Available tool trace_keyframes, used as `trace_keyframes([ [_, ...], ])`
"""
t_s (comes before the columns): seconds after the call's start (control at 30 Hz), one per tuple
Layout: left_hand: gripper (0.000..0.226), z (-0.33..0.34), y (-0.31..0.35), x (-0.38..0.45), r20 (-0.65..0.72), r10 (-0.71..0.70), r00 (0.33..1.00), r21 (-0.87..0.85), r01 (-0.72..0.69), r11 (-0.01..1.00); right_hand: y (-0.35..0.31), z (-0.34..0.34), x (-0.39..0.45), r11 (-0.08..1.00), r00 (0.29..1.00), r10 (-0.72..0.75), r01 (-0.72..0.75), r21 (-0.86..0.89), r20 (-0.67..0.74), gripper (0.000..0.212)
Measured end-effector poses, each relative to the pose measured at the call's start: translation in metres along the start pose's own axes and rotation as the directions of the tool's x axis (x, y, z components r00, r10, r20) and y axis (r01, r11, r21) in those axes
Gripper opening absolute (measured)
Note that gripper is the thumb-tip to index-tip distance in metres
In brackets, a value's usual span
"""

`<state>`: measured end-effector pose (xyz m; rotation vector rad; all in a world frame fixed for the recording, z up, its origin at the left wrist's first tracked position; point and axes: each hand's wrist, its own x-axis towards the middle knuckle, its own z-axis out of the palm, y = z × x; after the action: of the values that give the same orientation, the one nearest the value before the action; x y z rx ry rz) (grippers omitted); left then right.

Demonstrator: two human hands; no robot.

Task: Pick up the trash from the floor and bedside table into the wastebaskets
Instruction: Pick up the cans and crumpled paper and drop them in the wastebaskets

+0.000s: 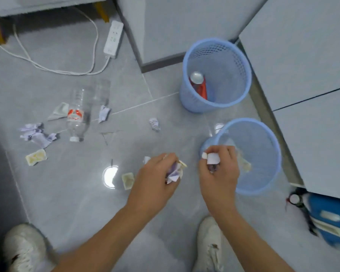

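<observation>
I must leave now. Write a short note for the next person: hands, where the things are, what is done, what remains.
Left hand grips crumpled paper. Right hand grips paper scraps at the rim of the near basket.
Done: a can lies in the far basket; some scraps in the near one.
Left: drop both handfuls; then the bottle, paper wads and packets on the floor. Bedside table not judged.

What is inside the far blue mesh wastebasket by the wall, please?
Inside the far blue mesh wastebasket one red drink can with a silver end leans against the wall. Whatever lies beneath the can is hidden.
</observation>
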<state>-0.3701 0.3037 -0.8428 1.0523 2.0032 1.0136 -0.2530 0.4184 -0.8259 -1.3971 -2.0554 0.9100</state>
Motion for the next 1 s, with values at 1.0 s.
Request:
trace_keyframes([
  [1.0,0.042,0.04,-0.03,-0.075,0.022,-0.388,0.921,0.431,0.342,0.835,0.019,0.012,0.025,0.985,0.832,-0.056,0.136,-0.105,0.552,0.02],
])
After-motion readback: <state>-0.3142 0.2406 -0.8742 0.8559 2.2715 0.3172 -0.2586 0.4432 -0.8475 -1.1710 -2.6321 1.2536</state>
